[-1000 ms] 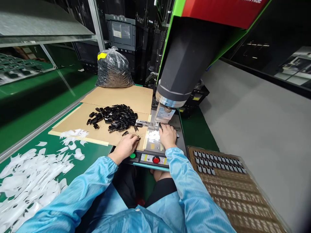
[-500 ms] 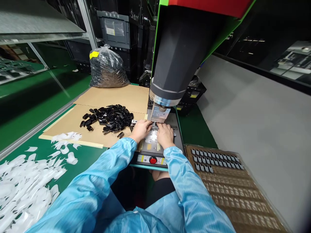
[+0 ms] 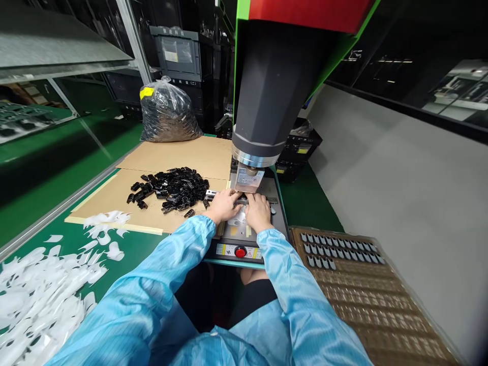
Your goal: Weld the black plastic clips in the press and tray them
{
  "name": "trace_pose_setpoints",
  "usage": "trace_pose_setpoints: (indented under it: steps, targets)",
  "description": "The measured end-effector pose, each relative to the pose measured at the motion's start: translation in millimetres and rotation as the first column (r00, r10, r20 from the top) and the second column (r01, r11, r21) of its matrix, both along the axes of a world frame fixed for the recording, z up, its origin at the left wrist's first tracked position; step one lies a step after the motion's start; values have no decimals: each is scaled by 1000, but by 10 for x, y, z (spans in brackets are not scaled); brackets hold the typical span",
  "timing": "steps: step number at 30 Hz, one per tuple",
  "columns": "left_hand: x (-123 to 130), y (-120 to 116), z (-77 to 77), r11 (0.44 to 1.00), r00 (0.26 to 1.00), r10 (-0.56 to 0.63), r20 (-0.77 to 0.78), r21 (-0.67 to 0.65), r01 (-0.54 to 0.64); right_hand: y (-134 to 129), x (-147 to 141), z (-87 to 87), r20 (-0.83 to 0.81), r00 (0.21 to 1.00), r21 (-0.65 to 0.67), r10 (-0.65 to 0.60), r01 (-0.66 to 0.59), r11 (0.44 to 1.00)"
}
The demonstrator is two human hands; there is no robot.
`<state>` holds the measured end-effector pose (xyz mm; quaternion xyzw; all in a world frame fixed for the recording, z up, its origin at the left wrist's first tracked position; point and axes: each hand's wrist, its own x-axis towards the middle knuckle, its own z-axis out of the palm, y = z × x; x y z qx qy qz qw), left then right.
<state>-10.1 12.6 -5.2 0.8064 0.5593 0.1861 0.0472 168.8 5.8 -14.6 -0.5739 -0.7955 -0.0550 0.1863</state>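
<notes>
Both my hands meet at a small metal fixture beneath the press head (image 3: 253, 157) of a benchtop machine. My left hand (image 3: 224, 205) reaches in from the left, its fingers bent together, with the tips at a small dark part (image 3: 243, 196). From the other side, my right hand (image 3: 258, 211) has its thumb and fingers drawn in against the same part. Much of that part is hidden by my fingertips. White film pieces (image 3: 239, 217) lie on the machine base (image 3: 238, 233) between my hands. A red button (image 3: 240, 252) sits on the machine's front edge.
Left of the machine, black plastic parts (image 3: 179, 188) are heaped on cardboard (image 3: 125, 208). White film cutouts (image 3: 46, 295) cover the green table at lower left. A filled plastic bag (image 3: 170, 112) stands behind. At right, a brown tray (image 3: 366, 295) holds rows of grey pieces (image 3: 339, 248).
My view has shifted slightly. Both hands stay at the fixture, and the dark part between the fingertips shows a little more clearly. The rest looks unchanged.
</notes>
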Motion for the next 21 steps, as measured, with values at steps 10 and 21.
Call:
trace_pose_setpoints:
  steps: [10, 21]
  targets:
    - [-927, -1090, -198, 987, 987, -162, 23, -19, 162, -755, 1074, -193, -166, 975, -12, 151, -155, 988]
    - [-1099, -1437, -345, 994, 983, -91, -158, -69, 81, -1169, 1622, -458, 80, 989, -174, 127, -112, 978]
